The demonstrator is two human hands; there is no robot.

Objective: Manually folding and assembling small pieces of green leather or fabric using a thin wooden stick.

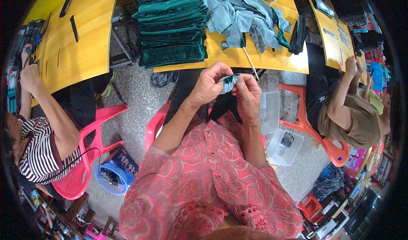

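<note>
Just off the near edge of the table, my left hand (pixel 209 86) and my right hand (pixel 247 93) meet around a small gathered piece of velvet fabric (pixel 228 84), pale grey-blue with dark green showing at its top. Both hands pinch it between thumb and fingers. Beyond them, a tall pile of folded dark green velvet pieces (pixel 172 31) lies on the yellow table (pixel 238 63). To its right is a loose heap of grey-blue fabric pieces (pixel 250 17). A thin wooden stick (pixel 250 63) pokes over the table edge, right of my hands.
Dark folded fabric (pixel 298 35) lies at the table's right end. Clear plastic bins (pixel 285 157) stand on the floor at right. Co-workers sit on both sides, on a pink chair (pixel 91 155) and an orange chair (pixel 304 121). A blue basket (pixel 111 178) stands lower left.
</note>
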